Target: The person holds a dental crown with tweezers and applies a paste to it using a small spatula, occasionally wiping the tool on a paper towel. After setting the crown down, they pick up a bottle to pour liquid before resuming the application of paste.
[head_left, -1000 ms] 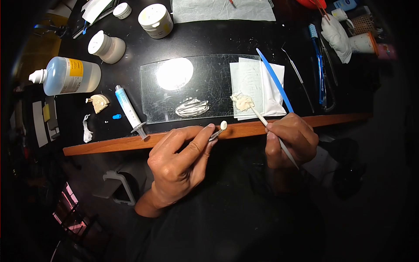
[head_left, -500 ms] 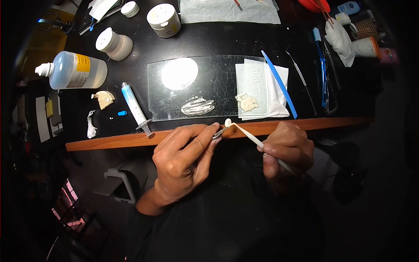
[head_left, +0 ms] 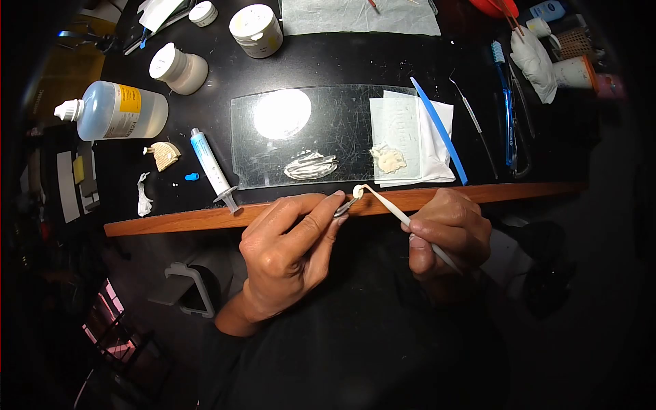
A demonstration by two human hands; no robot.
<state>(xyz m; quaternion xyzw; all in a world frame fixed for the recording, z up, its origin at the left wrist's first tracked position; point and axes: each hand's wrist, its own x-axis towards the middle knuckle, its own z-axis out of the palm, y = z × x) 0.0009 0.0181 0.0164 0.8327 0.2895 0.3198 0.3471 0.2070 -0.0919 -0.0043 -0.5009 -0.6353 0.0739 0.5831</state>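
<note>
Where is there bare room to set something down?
The widest bare patch is the table between the glass plate and the pale sheet, right of the jars, apart from some crumbs. The plate's middle is bare too. Crowded: left, around bottle and syringe; right, among blue stick, probe and brush; front, by left hand and right hand.

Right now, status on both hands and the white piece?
Left hand gripping metal tool, white piece at its end. Right hand holding white stick, tip at the piece. Nothing visibly blocking.
</note>
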